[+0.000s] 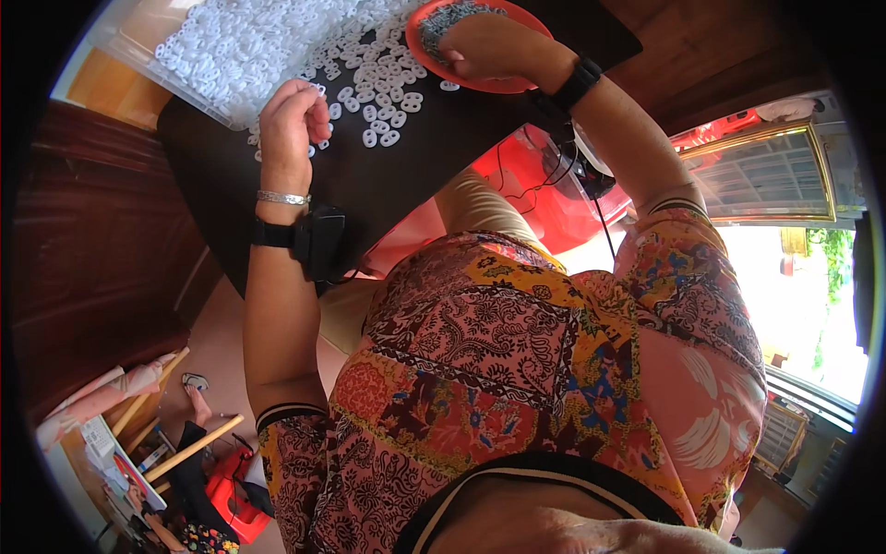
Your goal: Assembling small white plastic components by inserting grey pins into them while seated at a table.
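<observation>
While my right hand (489, 46) is over the orange-red bowl (508, 87) at the top of the frame, those fingers bend down among small grey pieces (432, 35); their tips are hidden, so I can't tell whether they pinch anything. The raised rim probably stops such tiny bits from scattering. Over at upper left, my left hand (291, 120) is beside loose white two-holed pieces (388, 85), its fingers curled in together, and I can't tell if one is gripped inside. Behind it, the clear bin (175, 78) holds a great heap of the same white pieces, its walls likely there to contain the bulk. The loose ones spread across the dark tabletop (434, 148), between bin and bowl, and, I judge, lying thinly like that makes them easier to pick singly, with both supplies within arm's reach.
</observation>
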